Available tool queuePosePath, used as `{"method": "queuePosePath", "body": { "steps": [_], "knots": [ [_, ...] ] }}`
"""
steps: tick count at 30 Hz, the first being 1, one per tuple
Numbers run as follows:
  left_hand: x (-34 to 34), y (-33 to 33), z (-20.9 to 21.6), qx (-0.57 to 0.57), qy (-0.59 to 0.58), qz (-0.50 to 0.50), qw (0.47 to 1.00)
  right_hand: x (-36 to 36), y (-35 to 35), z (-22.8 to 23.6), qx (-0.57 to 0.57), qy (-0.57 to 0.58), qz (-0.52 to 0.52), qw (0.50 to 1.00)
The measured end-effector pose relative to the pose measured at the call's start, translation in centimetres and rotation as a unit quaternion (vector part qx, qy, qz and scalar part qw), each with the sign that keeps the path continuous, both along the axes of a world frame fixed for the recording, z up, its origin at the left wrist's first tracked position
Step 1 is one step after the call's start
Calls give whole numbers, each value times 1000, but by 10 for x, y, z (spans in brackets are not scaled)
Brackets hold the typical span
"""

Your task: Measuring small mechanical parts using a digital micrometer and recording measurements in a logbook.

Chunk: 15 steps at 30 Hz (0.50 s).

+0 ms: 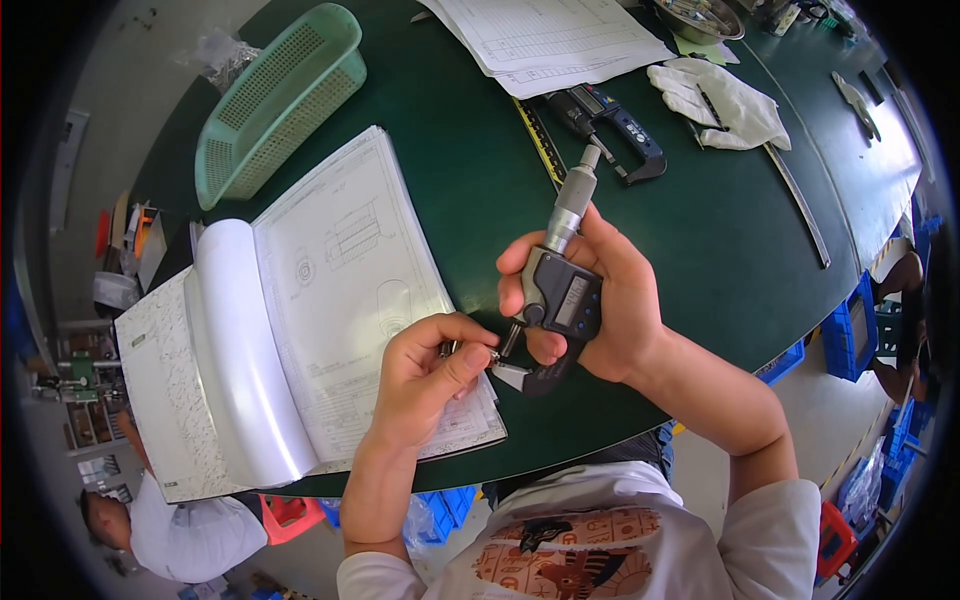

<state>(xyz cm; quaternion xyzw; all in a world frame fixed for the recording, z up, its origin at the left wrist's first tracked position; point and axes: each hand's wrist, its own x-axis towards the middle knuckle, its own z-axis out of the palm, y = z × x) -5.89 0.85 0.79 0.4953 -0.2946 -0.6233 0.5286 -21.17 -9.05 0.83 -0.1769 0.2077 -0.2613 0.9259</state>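
A digital micrometer [565, 290] lies in my right hand [625, 300], its frame against the palm and the thimble pointing away from me. The fingers wrap round it. My left hand [425, 375] pinches a small metal part [492, 357] at the micrometer's jaws, near the spindle tip. Most of that part is hidden by my fingers, so its full shape cannot be made out. Under my left hand lies an opened folder of technical drawings [345, 240], its turned pages curled over at the left.
A green plastic basket [285, 105] stands at the far left. Beyond my hands are a second digital micrometer [625, 140], stacked papers [560, 45], a white glove [725, 105], a steel rule [800, 205] and a metal bowl [700, 22]. Another person [190, 525] sits at lower left.
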Motion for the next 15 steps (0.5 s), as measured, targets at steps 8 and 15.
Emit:
{"method": "queuePosePath", "body": {
  "steps": [8, 15],
  "knots": [
    [0, 0, 0, -4, -7, -7, 1000, 0, 0, 0, 16, 0, 1, 1000],
    [1, 0, 0, -4, -18, -17, 1000, 0, 0, -1, -6, 12, 3, 1000]
  ]
}}
